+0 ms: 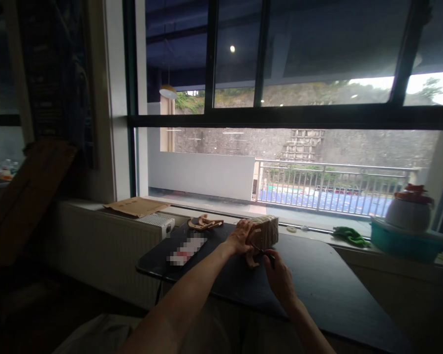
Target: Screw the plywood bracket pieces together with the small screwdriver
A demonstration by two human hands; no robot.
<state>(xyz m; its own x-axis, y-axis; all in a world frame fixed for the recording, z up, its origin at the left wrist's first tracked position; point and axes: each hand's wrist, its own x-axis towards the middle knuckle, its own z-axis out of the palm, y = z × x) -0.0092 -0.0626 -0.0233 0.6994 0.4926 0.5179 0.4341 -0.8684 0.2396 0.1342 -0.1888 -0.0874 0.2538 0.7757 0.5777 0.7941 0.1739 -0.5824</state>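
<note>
My left hand (239, 238) is closed on the left side of a blocky, light tan object (269, 231) with a ridged, perhaps layered, side. It stands at the far edge of the dark table (310, 275). My right hand (279, 276), just nearer to me, grips a small tool with a dark handle (270, 256). The tool's thin tip points left toward the block and my left fingers; its exact kind is too small to tell. Under my left hand a curved brown wooden piece (251, 260) shows, partly hidden.
Several curved wooden pieces (206, 223) lie at the table's back left, near a blurred flat item (187, 250). A cardboard sheet (136, 206) rests on the sill beside a white radiator (96, 246). To the right are a green cloth (350, 237) and a teal basin (402, 241) under a white-and-orange container (409, 209).
</note>
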